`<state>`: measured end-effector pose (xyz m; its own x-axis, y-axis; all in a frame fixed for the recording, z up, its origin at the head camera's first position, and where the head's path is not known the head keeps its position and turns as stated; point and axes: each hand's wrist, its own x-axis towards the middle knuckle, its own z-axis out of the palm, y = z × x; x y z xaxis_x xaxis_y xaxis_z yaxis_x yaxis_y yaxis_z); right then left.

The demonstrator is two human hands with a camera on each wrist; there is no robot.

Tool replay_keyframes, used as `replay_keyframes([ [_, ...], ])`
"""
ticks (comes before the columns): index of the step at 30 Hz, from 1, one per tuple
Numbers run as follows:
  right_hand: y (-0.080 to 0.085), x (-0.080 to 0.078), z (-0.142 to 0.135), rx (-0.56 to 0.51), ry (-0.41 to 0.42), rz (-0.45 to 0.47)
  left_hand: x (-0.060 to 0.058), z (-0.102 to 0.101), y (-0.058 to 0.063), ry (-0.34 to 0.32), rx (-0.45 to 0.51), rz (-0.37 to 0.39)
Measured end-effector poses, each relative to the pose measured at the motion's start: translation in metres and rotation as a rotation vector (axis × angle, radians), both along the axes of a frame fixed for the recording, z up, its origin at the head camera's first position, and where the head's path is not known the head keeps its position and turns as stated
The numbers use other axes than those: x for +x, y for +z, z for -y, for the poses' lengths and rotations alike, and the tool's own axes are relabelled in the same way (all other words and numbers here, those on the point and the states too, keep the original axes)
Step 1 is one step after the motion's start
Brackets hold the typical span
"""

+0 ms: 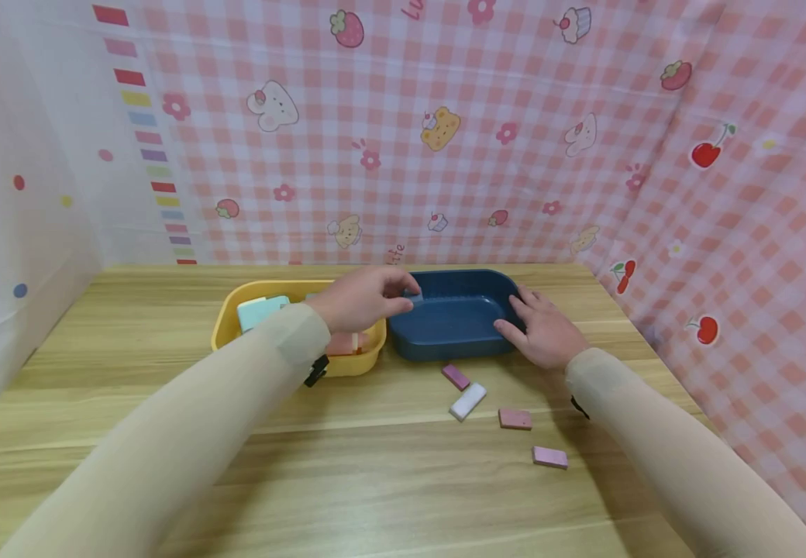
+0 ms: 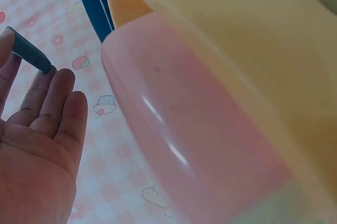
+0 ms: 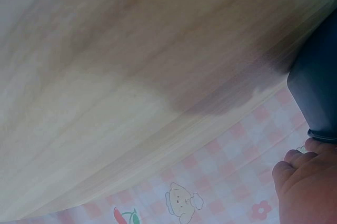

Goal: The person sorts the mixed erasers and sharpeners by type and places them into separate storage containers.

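Note:
My left hand [image 1: 361,298] pinches a small blue-grey rectangular block [image 2: 30,51] between thumb and fingertips, above the left end of a dark blue plastic bin [image 1: 455,318]. Its other fingers are fairly straight in the left wrist view. At the bin's right end, my right hand [image 1: 549,333] rests on the rim with fingers spread. On the table before the bin lie a purple block [image 1: 456,377], a white block [image 1: 468,401], a reddish-pink block [image 1: 515,419] and a light pink block [image 1: 549,457].
Left of the blue bin stands a yellow bin [image 1: 225,314], partly hidden by my left arm. It holds a light blue item [image 1: 260,311] and a pink glossy item [image 2: 174,113], among others. A checked cloth [image 1: 403,186] hangs behind the wooden table [image 1: 347,473].

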<state>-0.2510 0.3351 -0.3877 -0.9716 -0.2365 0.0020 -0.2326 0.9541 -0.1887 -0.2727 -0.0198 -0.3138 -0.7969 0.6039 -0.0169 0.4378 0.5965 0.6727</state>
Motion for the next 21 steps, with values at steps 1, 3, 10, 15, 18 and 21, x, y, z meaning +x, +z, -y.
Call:
replay_keyframes([
  [1, 0.000, 0.000, 0.000, 0.000, 0.000, 0.001, -0.001, -0.002, 0.000, -0.001, -0.006, 0.002],
  [3, 0.000, 0.000, 0.000, -0.002, 0.000, 0.001, -0.004, -0.005, 0.001, -0.012, -0.016, 0.000],
  [10, -0.001, -0.001, 0.000, -0.007, -0.005, 0.003, -0.018, -0.020, -0.002, -0.035, -0.044, -0.012],
  [15, -0.001, -0.001, -0.001, -0.006, -0.008, 0.003, -0.028, -0.033, -0.008, -0.041, -0.063, -0.020],
  [18, -0.001, -0.001, 0.000, -0.007, -0.009, 0.003, -0.032, -0.040, -0.010, -0.046, -0.063, -0.009],
  [21, -0.001, -0.001, 0.000, -0.006, -0.007, 0.000, -0.034, -0.046, -0.012, -0.043, -0.078, -0.002],
])
